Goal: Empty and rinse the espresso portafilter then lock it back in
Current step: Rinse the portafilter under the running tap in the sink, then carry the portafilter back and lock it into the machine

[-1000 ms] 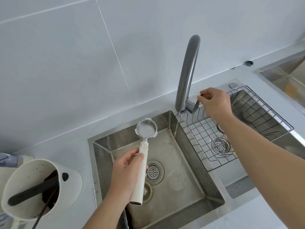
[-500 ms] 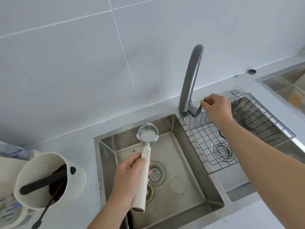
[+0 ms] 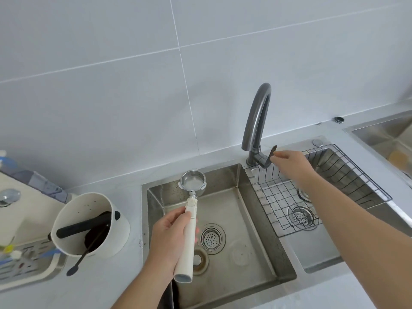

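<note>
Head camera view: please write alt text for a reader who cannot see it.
A person's left hand holds a white-handled portafilter over a steel sink, while the right hand touches the faucet lever. No water is visible. A white knock box stands to the left.

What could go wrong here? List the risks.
1. The portafilter basket sits left of the faucet spout, so water may miss it or splash the counter.
2. The right hand fingers only reach the faucet lever; a sudden lift could blast water.
3. The left hand grips the handle low, so it may wobble.
</note>
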A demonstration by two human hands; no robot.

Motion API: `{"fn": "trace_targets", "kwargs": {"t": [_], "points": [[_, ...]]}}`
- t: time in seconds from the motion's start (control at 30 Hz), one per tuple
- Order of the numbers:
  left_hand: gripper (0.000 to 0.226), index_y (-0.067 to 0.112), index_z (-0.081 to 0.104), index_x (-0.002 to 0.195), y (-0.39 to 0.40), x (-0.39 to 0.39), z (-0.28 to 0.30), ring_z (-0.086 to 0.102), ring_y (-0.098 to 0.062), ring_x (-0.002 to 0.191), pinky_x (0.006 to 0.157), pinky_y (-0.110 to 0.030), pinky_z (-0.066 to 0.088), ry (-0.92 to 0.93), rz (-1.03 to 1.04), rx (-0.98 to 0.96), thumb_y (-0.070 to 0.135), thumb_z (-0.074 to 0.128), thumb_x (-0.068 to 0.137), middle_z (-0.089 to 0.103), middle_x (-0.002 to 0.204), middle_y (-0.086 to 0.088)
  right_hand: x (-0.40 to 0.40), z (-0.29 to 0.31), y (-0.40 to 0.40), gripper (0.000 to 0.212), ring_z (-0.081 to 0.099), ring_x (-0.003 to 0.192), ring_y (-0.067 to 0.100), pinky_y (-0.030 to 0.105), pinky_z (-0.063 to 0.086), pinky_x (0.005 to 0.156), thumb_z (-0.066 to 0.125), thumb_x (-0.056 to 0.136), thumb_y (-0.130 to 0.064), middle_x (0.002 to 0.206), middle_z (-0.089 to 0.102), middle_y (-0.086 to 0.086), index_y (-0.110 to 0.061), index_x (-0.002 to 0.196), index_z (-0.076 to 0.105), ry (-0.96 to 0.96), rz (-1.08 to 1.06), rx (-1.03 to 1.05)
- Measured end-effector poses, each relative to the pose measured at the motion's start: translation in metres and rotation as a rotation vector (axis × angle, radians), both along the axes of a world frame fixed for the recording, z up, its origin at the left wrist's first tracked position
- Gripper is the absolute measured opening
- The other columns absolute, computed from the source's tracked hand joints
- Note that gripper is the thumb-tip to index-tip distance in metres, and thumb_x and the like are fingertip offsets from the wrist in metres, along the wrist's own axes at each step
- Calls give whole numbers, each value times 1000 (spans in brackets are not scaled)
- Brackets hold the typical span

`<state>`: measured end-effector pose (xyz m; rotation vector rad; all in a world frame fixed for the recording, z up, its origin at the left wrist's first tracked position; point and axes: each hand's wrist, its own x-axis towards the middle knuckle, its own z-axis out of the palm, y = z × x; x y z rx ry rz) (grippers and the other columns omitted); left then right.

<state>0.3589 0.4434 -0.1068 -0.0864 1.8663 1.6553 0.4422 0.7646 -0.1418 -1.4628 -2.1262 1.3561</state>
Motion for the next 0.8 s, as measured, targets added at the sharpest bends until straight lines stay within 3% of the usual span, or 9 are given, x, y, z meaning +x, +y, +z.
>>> {"fn": "trace_targets", "kwargs": {"t": [0.1, 0.2, 0.37, 0.5, 0.67, 0.8], "points": [[12, 17, 74, 85, -5, 3, 7, 63, -23, 59, 49, -29, 52, 14, 32, 19, 10, 65, 88, 69, 67, -9, 7, -7, -31, 24, 64, 77, 17, 37, 59, 77, 65, 89, -26, 90, 73, 4, -20, 111, 72, 141, -21, -144], [9, 15, 72, 89, -8, 3, 12, 67, -21, 60, 51, -29, 56, 23, 63, 35, 11, 64, 89, 72, 65, -6, 13, -6, -76, 5, 67, 80, 21, 42, 59, 89, 67, 91, -16, 87, 74, 11, -16, 92, 72, 259, -27, -283], [9, 15, 72, 91, -6, -1, 18, 62, -25, 63, 56, -30, 49, 60, 78, 13, 11, 63, 88, 72, 68, -8, 14, 11, -155, 11, 67, 65, 22, 35, 59, 66, 64, 94, -11, 81, 71, 17, -3, 89, 69, 405, 28, -574], [10, 19, 72, 89, -4, -3, 21, 60, -20, 64, 55, -26, 46, 115, 67, -9, 16, 62, 89, 73, 80, -11, 13, 32, -203, 13, 65, 59, 21, 33, 58, 58, 63, 93, -13, 74, 70, 14, -2, 90, 69, 448, 135, -783], [9, 26, 70, 86, -2, -2, 16, 67, -30, 84, 81, -49, 54, 136, 92, -8, 21, 63, 88, 72, 97, -14, 10, 39, -232, 14, 68, 74, 26, 31, 57, 65, 69, 91, -23, 86, 72, 16, -9, 91, 71, 454, 276, -823], [8, 23, 69, 89, -5, -5, 15, 66, -28, 82, 84, -52, 54, 93, 144, 27, 21, 61, 90, 70, 97, -14, 5, 41, -242, 16, 73, 77, 30, 36, 59, 70, 73, 87, -15, 91, 76, 18, -4, 98, 69, 464, 271, -798]]}}
